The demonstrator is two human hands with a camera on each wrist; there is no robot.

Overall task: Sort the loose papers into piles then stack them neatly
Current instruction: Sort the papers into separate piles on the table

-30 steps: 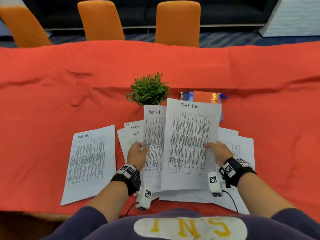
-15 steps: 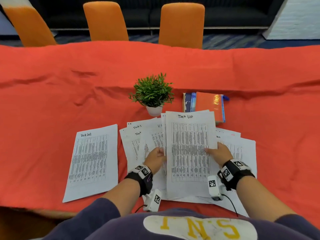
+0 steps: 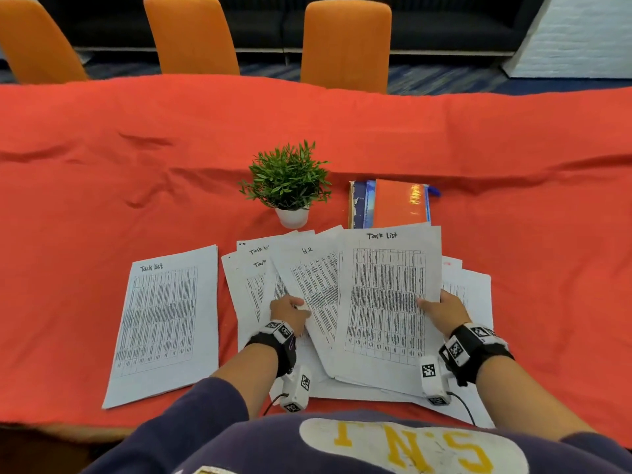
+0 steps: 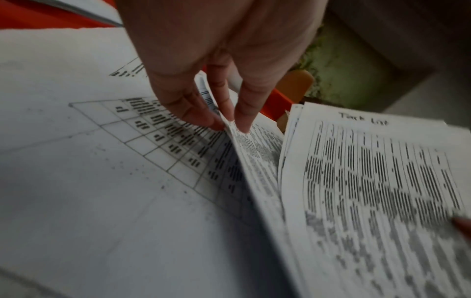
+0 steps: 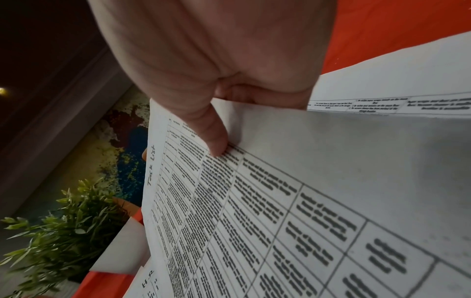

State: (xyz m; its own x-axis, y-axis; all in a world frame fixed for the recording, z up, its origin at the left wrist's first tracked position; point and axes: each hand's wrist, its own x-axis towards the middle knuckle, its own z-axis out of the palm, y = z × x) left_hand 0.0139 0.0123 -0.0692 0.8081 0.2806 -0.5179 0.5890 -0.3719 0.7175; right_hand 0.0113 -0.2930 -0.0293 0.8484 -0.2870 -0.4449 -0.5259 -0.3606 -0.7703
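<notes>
An HR sheet (image 3: 309,282) has surfaced, pinched by the left hand (image 3: 289,311); the right hand (image 3: 444,311) grips the Task List sheet (image 3: 388,295).

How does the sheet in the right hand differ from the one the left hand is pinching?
The sheet in the right hand is headed "Task List" and lies square to the person; the "HR" sheet, pinched by the left hand, is tilted. The Task List sheet lies on top, overlapping the HR sheet's right side. Both are white printed tables with handwritten headings, each held at one edge.
</notes>
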